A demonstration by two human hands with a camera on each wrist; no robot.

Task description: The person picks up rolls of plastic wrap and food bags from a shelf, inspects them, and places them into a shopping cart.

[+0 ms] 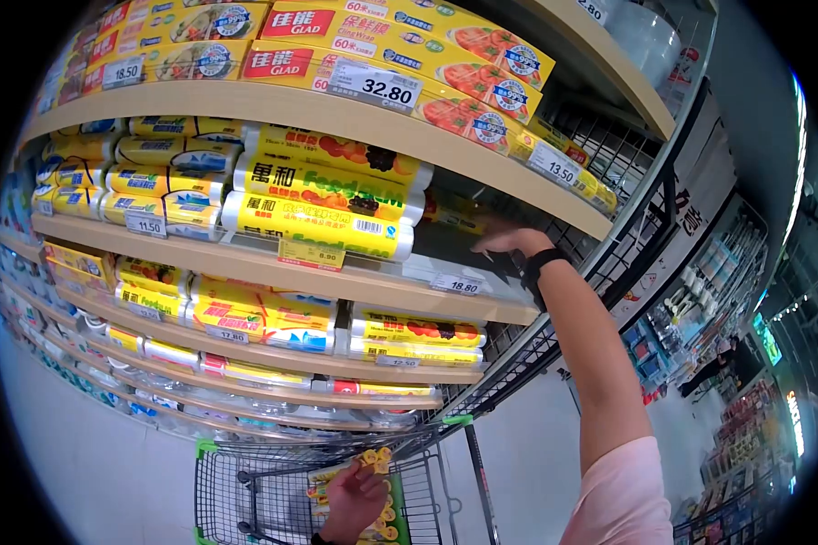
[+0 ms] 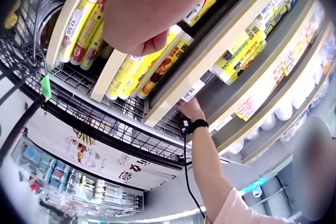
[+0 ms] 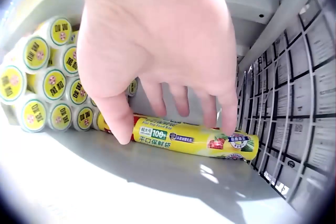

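Now right hand [image 3: 157, 45] above one yellow roll [image 3: 194, 141]; left hand [image 1: 354, 500] in cart [image 1: 223, 490]

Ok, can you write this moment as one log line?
right hand: reaches over yellow roll on shelf | left hand: rests on yellow pack in cart

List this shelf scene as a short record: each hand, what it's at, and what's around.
Right hand: open, fingers spread over a lone yellow roll; contact unclear
Roll: lying flat at the back of the shelf, by the wire panel
Left hand: low in the cart, on yellow rolls; grip unclear
Nearby: stacked roll ends beside it
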